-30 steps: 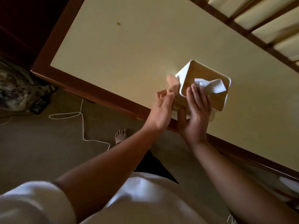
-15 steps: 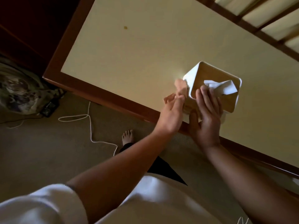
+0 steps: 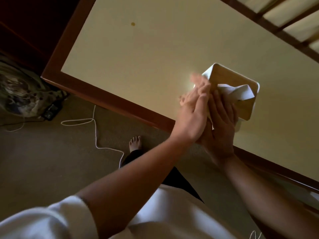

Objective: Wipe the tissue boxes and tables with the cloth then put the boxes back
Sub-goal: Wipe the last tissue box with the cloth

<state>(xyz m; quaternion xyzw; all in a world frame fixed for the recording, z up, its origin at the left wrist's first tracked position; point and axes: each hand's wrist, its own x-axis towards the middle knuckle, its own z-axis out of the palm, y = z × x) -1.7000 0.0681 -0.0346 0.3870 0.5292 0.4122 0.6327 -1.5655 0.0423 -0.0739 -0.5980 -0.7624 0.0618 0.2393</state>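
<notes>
Your right hand (image 3: pixel 221 133) grasps the tissue box (image 3: pixel 229 78), fingers (image 3: pixel 222 104) laid across the wooden lid and thumb round the near side. The box is tipped up over the worktop (image 3: pixel 155 57), close to its front edge. Can't tell if its lower corner rests on the worktop or hangs free. Your left hand (image 3: pixel 191 118) is flat, fingers straight, pressing the cloth (image 3: pixel 194 78) against the box's white side. It's blurred, so I can't say whether the thumb pinches the cloth.

Risks, as I judge them:

- **Box slips.** The hold is one-handed and the wiping push comes sideways vs. that hold. Push too hard and the box prob. twists out. B/c it's near the edge, it could land on the floor, not the worktop.
- **Tissue snags.** The tissue (image 3: pixel 241 94) sticks out of the slot right beside your right fingertips. A stroke over the lid could snag it, drag it out or leave it dirty.
- **Cloth drops.** It's pressed, not clearly gripped, so a quick stroke could leave it behind or drop it.
- **Trip hazard.** A white cable (image 3: pixel 95 128) loops on the floor near your bare foot (image 3: pixel 135 143). Step back w/o looking and you could trip, esp. w/ both hands busy.
- **Missed spot.** The small brown spot (image 3: pixel 132 23) on the far worktop is easy to miss when you wipe there.
</notes>
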